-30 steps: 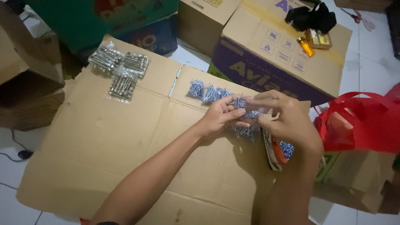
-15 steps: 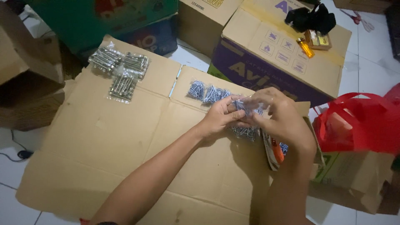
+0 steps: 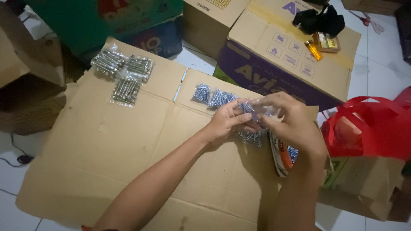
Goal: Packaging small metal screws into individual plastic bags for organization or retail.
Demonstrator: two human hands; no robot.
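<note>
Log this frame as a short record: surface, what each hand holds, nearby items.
surface: flattened cardboard sheet on a white tiled floor
left hand: pinches a small clear bag of screws
right hand: grip on the same bag from the other side
near hands: row of filled screw bags and more under the hands
far left: three packs of longer bolts
right: red bag, open screw box
behind: purple carton with an orange lighter
</note>
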